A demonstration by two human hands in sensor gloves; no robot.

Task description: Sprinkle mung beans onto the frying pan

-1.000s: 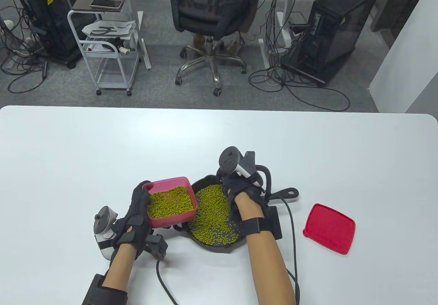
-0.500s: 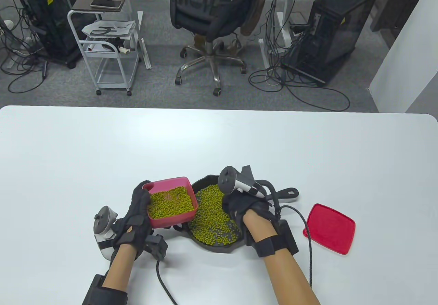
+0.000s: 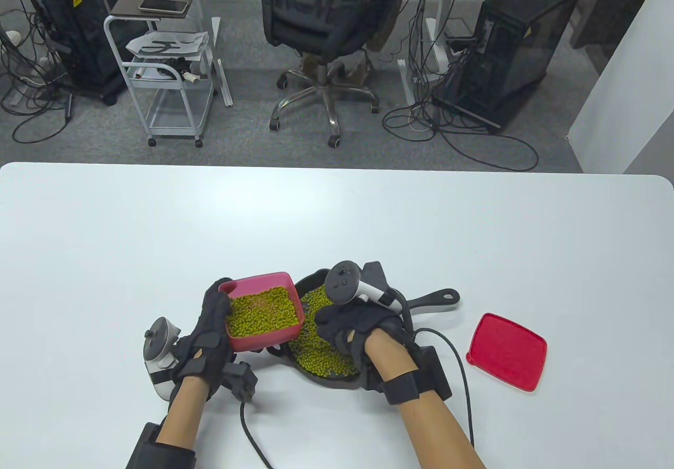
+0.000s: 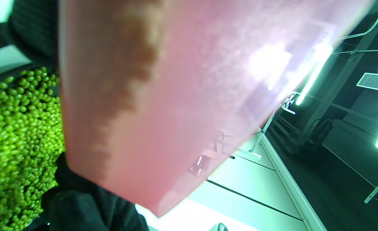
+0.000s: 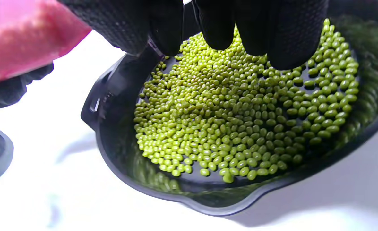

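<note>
A black frying pan point(image 3: 337, 382) sits near the table's front edge, with a layer of green mung beans point(image 3: 316, 350) in it and its handle point(image 3: 437, 298) pointing right. My left hand point(image 3: 213, 324) grips a pink container point(image 3: 263, 340) of mung beans point(image 3: 260, 311), held tilted at the pan's left rim. My right hand point(image 3: 329, 327) hovers over the pan. In the right wrist view its fingers point(image 5: 218, 35) hang just above the beans point(image 5: 234, 122) and hold nothing visible. The container's wall point(image 4: 192, 96) fills the left wrist view.
A red lid point(image 3: 506, 351) lies flat on the white table to the right of the pan. Black cables point(image 3: 458, 363) trail from both wrists across the table's front. The pan's pouring lip point(image 5: 208, 205) faces the right wrist camera.
My right hand has moved from the pan's far right side leftward and nearer, over the beans toward the pink container. The left hand and the container have stayed still.
</note>
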